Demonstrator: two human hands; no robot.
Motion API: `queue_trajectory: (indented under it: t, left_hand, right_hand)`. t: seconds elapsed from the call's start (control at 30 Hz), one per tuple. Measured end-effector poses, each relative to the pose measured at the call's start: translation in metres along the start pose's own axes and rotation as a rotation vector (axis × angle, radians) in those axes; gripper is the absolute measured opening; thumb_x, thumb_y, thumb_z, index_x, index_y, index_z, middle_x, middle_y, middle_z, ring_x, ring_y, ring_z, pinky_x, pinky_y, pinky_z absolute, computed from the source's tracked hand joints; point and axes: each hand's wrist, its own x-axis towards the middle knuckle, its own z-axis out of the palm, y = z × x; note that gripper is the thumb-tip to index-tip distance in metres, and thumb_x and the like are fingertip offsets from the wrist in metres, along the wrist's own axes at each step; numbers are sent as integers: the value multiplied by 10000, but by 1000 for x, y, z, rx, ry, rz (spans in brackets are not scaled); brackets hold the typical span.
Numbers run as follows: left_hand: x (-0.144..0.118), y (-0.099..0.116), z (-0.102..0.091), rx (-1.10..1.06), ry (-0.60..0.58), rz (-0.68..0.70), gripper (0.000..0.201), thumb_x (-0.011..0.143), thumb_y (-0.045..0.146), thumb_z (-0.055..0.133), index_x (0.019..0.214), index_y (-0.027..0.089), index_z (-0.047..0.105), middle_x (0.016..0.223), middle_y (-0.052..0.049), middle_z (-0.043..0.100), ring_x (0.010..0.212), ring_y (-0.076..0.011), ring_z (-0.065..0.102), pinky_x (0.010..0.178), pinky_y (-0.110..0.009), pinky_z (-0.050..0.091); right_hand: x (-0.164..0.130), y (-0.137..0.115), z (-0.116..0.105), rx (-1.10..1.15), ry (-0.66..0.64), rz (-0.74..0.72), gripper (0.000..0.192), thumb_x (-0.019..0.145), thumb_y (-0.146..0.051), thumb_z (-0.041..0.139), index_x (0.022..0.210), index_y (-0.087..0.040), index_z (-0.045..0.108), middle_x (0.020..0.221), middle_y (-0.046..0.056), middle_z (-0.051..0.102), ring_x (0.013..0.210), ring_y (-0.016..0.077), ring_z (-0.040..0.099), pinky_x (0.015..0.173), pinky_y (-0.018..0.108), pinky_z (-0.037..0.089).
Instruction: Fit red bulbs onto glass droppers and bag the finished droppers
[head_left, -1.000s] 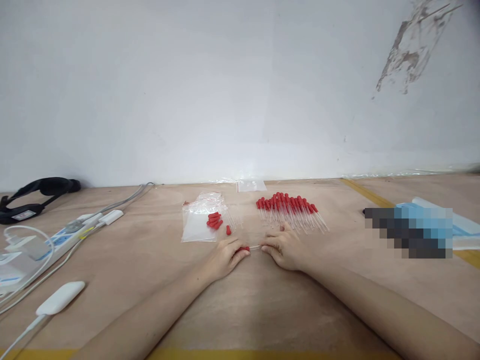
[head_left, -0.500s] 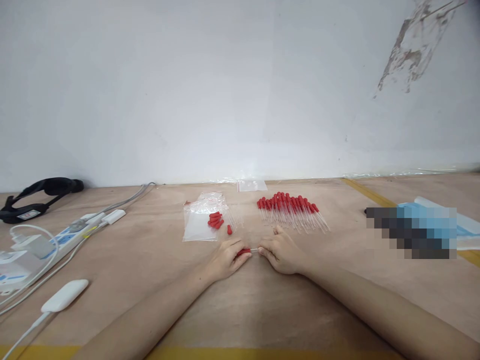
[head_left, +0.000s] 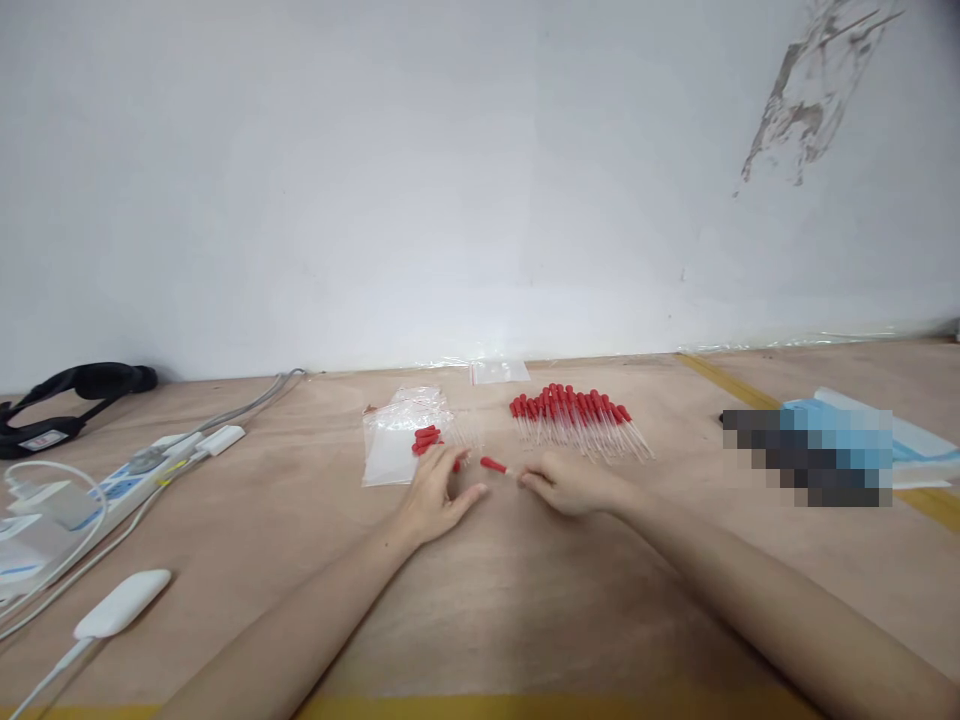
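Fingers of our right hand (head_left: pixel 574 487) pinch the clear end of one dropper (head_left: pixel 499 467), a thin glass tube with a red rubber bulb on its left end, and we hold it low over the tabletop (head_left: pixel 525 600) between our two hands. Its long axis runs left to right, tilted a little so the red bulb points left and slightly far, toward our left hand (head_left: pixel 435 495). That left hand lies flat and open, fingers spread and holding nothing, its fingertips just beside the loose red bulbs (head_left: pixel 426 440) that sit on a clear plastic bag (head_left: pixel 390 445). So the dropper is in the right hand alone, and the bulb end stops just short of the left fingers, near but apart from them. The left hand is the nearer one to the loose bulbs and the bag; the right hand is the nearer one to the row of finished droppers (head_left: pixel 577 420), which lies just far and right of it, red bulbs on the far-left side and glass tips fanning to the near right. A second small clear bag (head_left: pixel 499 372) lies farther back by the wall. Well to the left are a power strip (head_left: pixel 112 485), a white adapter (head_left: pixel 124 602) and a black strap (head_left: pixel 67 395).
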Motion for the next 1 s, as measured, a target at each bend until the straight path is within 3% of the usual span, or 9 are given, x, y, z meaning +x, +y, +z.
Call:
queue_trajectory:
  t: [0.07,0.13,0.23,0.3,0.5,0.63,0.8,0.9,1.0]
  left_hand:
    - [0,-11,-3,95,80,-70,340,773,343,551,1069,191,487,1023,-83,530,990,-237,465,855,-385,376]
    - [1,-22,-4,195,137,-145,260,783,321,534,1013,200,524,1012,-78,534,990,-247,460,852,-402,366]
    - [0,-33,-4,292,189,-242,222,781,318,531,973,208,552,997,-74,537,985,-262,454,842,-417,364]
    - [0,-38,-2,305,189,-266,224,780,310,528,979,209,552,999,-76,534,987,-265,452,845,-421,370]
    - [-3,-46,3,221,115,-290,215,789,244,499,987,184,557,1060,-91,482,1040,-251,454,872,-403,399]
    - [-2,-50,6,172,91,-315,166,789,213,489,916,163,584,1055,-99,461,1040,-243,459,878,-391,411]
    - [0,-46,6,184,127,-278,125,787,213,502,837,156,602,1024,-100,471,1000,-232,467,854,-371,409]
    - [1,-37,3,251,126,-200,146,786,299,529,833,186,607,954,-74,508,952,-231,468,823,-382,384]
    - [2,-31,2,296,51,-169,232,741,407,578,840,199,611,864,-54,533,872,-229,481,757,-377,360]
  right_hand:
    - [6,10,-11,98,23,130,294,816,-299,390,647,-166,590,646,28,633,584,125,538,567,227,336]
    - [17,20,-18,111,130,293,285,797,-315,414,637,-171,601,632,24,633,598,131,555,577,226,351]
    - [39,30,-18,-88,333,529,288,776,-365,438,647,-189,626,716,36,648,704,168,576,656,266,356]
    - [53,35,-13,-208,383,615,315,784,-387,417,673,-191,638,764,53,651,757,197,575,723,319,335]
    - [71,43,0,-300,378,660,344,803,-343,383,787,-118,643,789,146,640,780,265,579,797,435,249]
    - [71,36,6,-321,376,593,349,814,-339,379,778,-105,635,783,166,640,801,279,573,839,461,201]
    - [89,8,25,-248,343,486,283,806,-338,411,866,-155,619,911,114,641,880,235,567,798,362,306]
    - [107,-4,34,-180,314,521,287,799,-326,428,942,-152,606,959,123,632,889,231,576,722,319,371]
    - [122,-9,38,-120,290,588,306,793,-286,444,1013,-124,582,986,153,622,873,234,591,653,296,404]
